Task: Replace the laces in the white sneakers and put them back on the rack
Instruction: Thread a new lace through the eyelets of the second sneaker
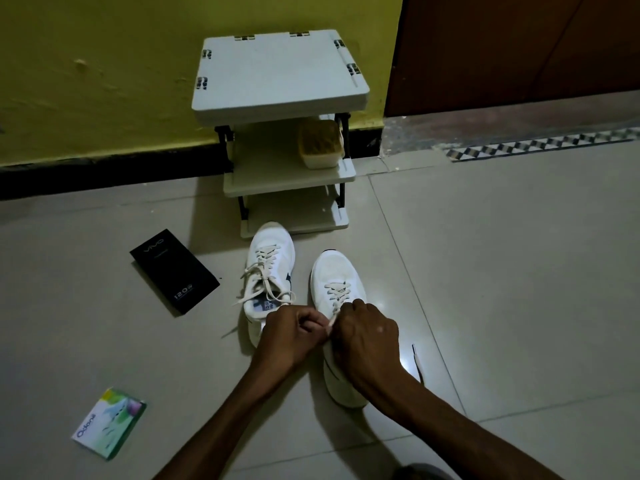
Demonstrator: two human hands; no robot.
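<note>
Pale tiled floor point(485, 271), dim light, yellow wall behind. One sneaker point(332, 271) stands on the floor in front of the rack point(280, 74), not yet shelved, its lace point(337, 292) crossed through the eyelets. Both hands meet at its collar: the left hand point(294, 334) pinches the lace, and the right hand point(367, 337) is curled tight on it over the tongue.

Risk: an uneven pull could leave one end short or the knot slack. The second sneaker point(270, 244), just beside it, has loose trailing ends that could snag when it is lifted. A black box point(175, 270) lies further left.
</note>
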